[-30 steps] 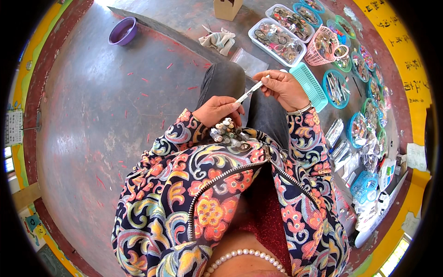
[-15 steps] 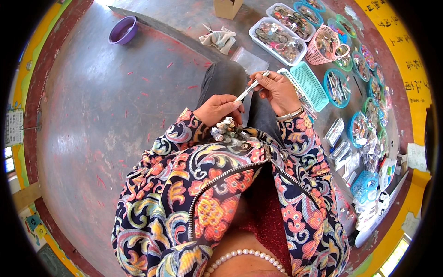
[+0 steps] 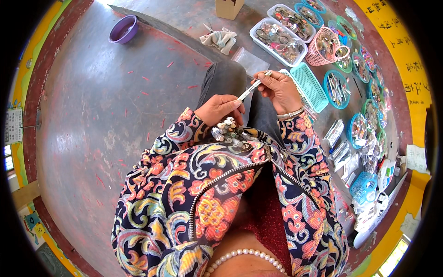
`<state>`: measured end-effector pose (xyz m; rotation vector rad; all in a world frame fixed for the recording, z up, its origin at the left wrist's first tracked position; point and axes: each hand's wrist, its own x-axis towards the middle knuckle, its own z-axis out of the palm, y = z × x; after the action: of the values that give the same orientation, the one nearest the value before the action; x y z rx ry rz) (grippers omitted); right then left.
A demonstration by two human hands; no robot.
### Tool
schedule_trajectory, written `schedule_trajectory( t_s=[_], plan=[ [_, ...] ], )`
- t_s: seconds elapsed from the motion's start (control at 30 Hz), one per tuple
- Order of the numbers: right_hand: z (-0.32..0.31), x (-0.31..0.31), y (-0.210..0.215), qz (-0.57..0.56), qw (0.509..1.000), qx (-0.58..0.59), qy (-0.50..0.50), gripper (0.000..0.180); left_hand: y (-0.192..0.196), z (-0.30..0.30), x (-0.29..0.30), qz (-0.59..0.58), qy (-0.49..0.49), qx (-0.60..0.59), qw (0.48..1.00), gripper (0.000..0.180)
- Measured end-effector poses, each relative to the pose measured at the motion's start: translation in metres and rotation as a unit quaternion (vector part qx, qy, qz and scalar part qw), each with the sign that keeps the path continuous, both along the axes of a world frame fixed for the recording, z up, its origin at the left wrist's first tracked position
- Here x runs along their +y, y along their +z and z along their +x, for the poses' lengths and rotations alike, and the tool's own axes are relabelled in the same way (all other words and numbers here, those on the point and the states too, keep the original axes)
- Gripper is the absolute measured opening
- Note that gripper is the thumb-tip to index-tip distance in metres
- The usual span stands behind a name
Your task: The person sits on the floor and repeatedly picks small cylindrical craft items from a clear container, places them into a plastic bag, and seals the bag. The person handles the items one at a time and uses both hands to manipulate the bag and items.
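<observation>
Between my two hands is a slim white pen [image 3: 248, 91], slanting up to the right. My left hand [image 3: 217, 110] pinches its lower end between thumb and fingers. Around the upper end close the thumb and fingertips of my right hand [image 3: 280, 92]. Just below the left hand, a bundle of pens [image 3: 227, 131] with white and grey ends rests in my lap against the flowered jacket. Part of that bundle is hidden under the left hand and the jacket's folds.
To the right stand an aqua basket [image 3: 310, 85], a blue round basket of pens [image 3: 337, 88], white tubs [image 3: 278, 40] and a pink basket [image 3: 322, 46] of small goods. Clear bags [image 3: 341, 150] lie nearer. A purple basin [image 3: 123, 30] and a cloth [image 3: 218, 39] sit farther off.
Both hands keep their grip on the pen and have barely shifted. The bundle in my lap lies as before.
</observation>
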<state>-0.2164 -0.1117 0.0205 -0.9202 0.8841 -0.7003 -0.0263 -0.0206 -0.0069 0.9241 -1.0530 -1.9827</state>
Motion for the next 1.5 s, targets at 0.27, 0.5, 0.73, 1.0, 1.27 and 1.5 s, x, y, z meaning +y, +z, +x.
schedule_trajectory(
  t_s=[0.27,0.5,0.73,1.0,1.27,1.5],
  plan=[
    [0.004,0.004,-0.005,0.005,0.999,0.003,-0.037,0.017,-0.001,0.000,-0.001,0.009,0.011,0.005,1.000,0.027],
    [0.009,0.010,-0.001,-0.063,0.993,0.063,-0.083,0.026,-0.003,0.000,-0.001,0.011,0.018,-0.002,1.000,0.025],
    [0.010,0.011,-0.006,-0.073,0.985,0.098,-0.124,0.028,-0.008,-0.002,0.000,-0.023,0.017,-0.013,1.000,0.027],
    [0.007,0.006,-0.007,-0.052,0.995,0.061,-0.063,0.027,-0.008,0.000,0.001,0.018,0.022,0.010,1.000,0.027],
    [-0.007,-0.005,-0.005,-0.024,0.998,0.011,0.055,0.017,-0.009,0.002,0.000,0.047,0.008,0.036,0.998,0.029],
    [-0.016,-0.014,-0.007,-0.033,0.987,-0.074,0.139,0.019,-0.009,0.003,-0.001,0.052,-0.014,0.048,0.997,0.032]
  ],
)
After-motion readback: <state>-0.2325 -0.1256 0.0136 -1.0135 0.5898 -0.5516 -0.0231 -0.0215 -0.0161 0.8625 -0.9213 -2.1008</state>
